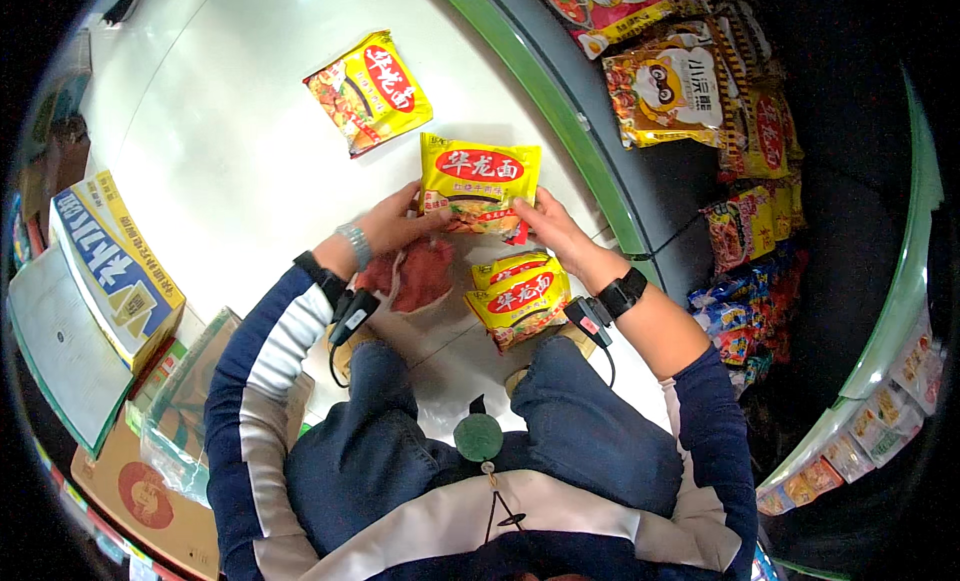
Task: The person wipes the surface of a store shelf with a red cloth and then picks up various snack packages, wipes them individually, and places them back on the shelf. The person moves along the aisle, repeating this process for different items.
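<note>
Between my two hands is a yellow packet of instant noodles (480,172) with a red oval on its front, face up. My left hand (394,224) grips its lower left corner, and my right hand (559,228) has the lower right edge, thumb on the front. Below it, two more yellow noodle packets (521,303) overlap on the floor by my right foot. Another yellow noodle packet (371,93) lies flat and tilted on the floor beyond my hands. A dark red cloth or bag (416,273), partly hidden, rests under my left wrist.
To the right, a shelf with a green front edge (540,93) holds a brown noodle packet (664,97) and several other bagged goods. A yellow and blue carton (116,269), a clear plastic bin (191,408) and a brown cardboard box (142,491) stand at my left. White tile floor (225,168) lies ahead.
</note>
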Demonstrator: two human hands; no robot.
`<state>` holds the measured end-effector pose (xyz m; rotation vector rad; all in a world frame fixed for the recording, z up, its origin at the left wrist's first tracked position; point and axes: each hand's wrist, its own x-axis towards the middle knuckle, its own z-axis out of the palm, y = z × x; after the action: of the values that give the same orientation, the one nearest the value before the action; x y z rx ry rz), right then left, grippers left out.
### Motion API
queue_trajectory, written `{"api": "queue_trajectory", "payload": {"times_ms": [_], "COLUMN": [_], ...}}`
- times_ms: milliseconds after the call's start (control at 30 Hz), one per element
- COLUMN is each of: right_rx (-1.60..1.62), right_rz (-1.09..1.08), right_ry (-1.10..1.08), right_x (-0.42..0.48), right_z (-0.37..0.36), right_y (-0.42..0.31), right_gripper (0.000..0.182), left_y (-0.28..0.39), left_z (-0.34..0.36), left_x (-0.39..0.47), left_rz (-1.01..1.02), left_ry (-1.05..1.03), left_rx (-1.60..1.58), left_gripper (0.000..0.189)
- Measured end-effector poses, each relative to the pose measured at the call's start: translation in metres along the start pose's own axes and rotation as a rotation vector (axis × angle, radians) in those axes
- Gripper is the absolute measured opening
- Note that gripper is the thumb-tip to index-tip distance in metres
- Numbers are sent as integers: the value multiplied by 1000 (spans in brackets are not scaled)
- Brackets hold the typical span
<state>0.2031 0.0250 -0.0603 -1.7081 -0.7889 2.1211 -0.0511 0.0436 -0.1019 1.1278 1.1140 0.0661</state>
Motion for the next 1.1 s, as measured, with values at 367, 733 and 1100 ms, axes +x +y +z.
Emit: {"api": "queue_trajectory", "payload": {"times_ms": [367,733,1100], "right_rx": [-184,-953,-756], "right_rz": [-157,-779,-551], "right_ry": [187,177,116], "right_x": [11,-79,-148], "right_z": [-7,-13,-67], "right_y": [39,-50,-34], "right_gripper": [25,76,80], "left_y": [15,74,132], "left_z": [7,3,35], "left_x": [4,-50,-62], "left_rz": [-58,262,362], "left_ry": [-189,-89,49], "left_rx": [-586,217,242], "left_gripper": [46,58,59]}}
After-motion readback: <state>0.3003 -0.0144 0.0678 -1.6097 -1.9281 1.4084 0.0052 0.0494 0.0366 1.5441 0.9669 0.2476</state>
